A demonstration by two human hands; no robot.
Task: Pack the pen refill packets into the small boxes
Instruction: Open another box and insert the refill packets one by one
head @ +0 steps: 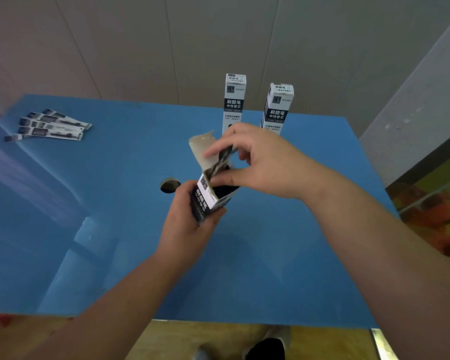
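Note:
My left hand (186, 224) grips a small black-and-white box (210, 197) above the middle of the blue table (115, 203); the box's top flap (202, 149) stands open. My right hand (257, 162) pinches a refill packet (220, 162) whose lower end is inside the box's mouth. Several more refill packets (50, 124) lie fanned out at the table's far left. Two closed boxes stand upright at the far edge, one (234, 100) behind my right hand, the other (278, 106) just to its right.
A round cable hole (169, 185) sits in the tabletop left of the held box. A wall rises behind the table. A shoe (266, 346) shows on the yellow floor below the near edge.

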